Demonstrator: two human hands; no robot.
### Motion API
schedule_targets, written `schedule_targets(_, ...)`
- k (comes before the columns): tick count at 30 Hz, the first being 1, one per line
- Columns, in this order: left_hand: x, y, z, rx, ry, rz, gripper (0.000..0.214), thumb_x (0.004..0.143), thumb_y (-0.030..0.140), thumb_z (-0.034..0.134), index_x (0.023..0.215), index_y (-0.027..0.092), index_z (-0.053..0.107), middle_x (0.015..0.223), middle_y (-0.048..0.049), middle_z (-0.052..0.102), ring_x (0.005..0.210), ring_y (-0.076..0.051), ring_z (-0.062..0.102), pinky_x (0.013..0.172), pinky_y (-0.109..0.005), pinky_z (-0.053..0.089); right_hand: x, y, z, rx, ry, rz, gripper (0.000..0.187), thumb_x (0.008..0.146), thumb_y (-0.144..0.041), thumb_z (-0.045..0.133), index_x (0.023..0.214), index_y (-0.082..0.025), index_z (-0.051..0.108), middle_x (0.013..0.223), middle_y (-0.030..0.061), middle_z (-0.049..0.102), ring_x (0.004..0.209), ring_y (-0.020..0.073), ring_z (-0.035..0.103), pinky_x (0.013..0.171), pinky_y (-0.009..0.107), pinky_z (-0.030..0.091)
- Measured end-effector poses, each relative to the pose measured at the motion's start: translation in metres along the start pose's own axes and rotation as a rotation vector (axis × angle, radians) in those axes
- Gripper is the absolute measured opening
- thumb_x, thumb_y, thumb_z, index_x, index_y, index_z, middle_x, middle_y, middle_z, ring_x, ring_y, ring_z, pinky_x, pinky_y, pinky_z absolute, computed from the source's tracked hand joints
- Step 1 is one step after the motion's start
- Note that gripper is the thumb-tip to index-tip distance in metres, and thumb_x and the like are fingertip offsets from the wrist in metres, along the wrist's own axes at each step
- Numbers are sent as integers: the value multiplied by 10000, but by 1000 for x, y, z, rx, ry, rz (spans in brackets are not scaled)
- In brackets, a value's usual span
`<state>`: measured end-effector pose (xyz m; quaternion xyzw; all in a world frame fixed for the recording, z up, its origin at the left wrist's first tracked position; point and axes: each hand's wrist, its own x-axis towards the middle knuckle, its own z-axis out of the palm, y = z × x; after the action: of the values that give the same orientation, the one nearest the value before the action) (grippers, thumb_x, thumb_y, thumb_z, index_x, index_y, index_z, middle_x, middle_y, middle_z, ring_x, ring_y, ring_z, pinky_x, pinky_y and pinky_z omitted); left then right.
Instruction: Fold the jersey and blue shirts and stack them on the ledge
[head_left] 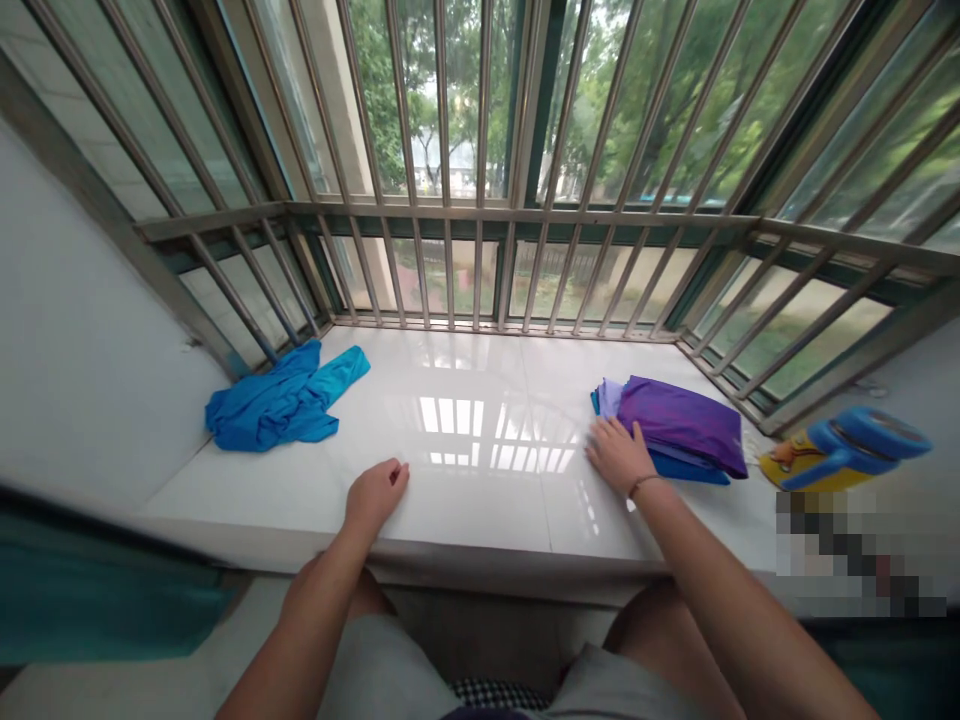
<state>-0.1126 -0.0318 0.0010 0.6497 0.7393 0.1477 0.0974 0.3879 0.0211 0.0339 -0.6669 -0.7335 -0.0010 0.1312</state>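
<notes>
On the windowsill (472,505) at three o'clock, the folded purple cloth (681,420) looks light and soft, best held under its folds; the right hand (621,456) touches its nine-o'clock end, unclasped, while the left hand (375,495) is clenched.

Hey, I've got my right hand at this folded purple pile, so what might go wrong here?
A rightward push from the right hand might knock the blue-and-yellow container beside the folded pile. Dragging the pile by its left end could also skew it, since its layers stick out unevenly.
</notes>
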Motion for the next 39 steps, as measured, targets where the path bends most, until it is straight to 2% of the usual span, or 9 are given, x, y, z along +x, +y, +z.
schedule_targets(4,-1,0,1,-2,7,3,406,1067,457,483,742,236,584,748,-36,664,706,-207,568,641,-322,211,-64,-47,48,43,-74,-76,499,1063,-323,488,1506,-166,654,1652,190,554,1560,347,486,1244,617,377)
schedule_targets(8,1,-2,0,-36,-2,8,406,1062,461,487,737,237,583,744,-32,665,711,-207,588,646,-322,266,-108,-70,63,78,-37,-74,556,1112,-434,424,1571,-171,596,1703,152,500,1613,338,416,1291,612,336)
schedule_targets(13,32,-32,-20,-63,185,-46,262,1042,368,493,1053,203,697,1132,-115,744,953,-245,685,867,-339,477,-113,-79,56,130,29,8,486,1101,-405,435,1442,-180,698,1632,136,590,1547,335,511,1277,580,377)
schedule_targets(17,69,-79,-50,116,319,-207,542,1001,377,570,1442,63,577,1567,-276,543,1412,-396,541,1106,-452,462,-110,-81,52,150,48,16,456,1085,-375,459,1403,-180,720,1603,137,619,1529,326,534,1273,569,387)
schedule_targets(22,90,-109,-72,192,120,-266,303,1036,282,478,1091,107,719,1222,-257,729,1161,-383,677,962,-432,506,-111,-82,50,149,47,19,450,1073,-348,466,1398,-177,724,1602,138,619,1518,330,546,1271,567,395)
schedule_targets(27,52,-57,-42,82,88,-124,271,1067,334,479,975,198,695,1065,-159,771,1026,-311,718,889,-369,510,-111,-83,51,153,72,19,439,1069,-339,469,1381,-183,735,1584,144,635,1499,328,561,1267,561,398)
schedule_targets(33,-91,58,40,-328,-135,349,290,1045,314,523,1238,305,739,1320,-110,780,1251,-284,718,1159,-438,534,-111,-81,46,123,52,-26,441,1057,-371,515,1403,-193,723,1593,152,624,1510,339,540,1272,569,379)
schedule_targets(36,-149,99,49,-425,-291,764,242,1035,321,605,1226,327,754,1431,-74,744,1390,-290,657,1300,-540,415,-114,-85,42,118,21,-33,457,1072,-412,512,1420,-195,713,1622,159,593,1539,366,500,1275,609,357)
schedule_targets(39,-159,105,38,-385,-151,781,374,1035,338,642,1407,329,675,1607,-86,619,1562,-316,500,1346,-605,321,-125,-102,42,172,-24,-63,449,1096,-453,498,1415,-221,713,1637,137,582,1577,387,447,1284,666,315)
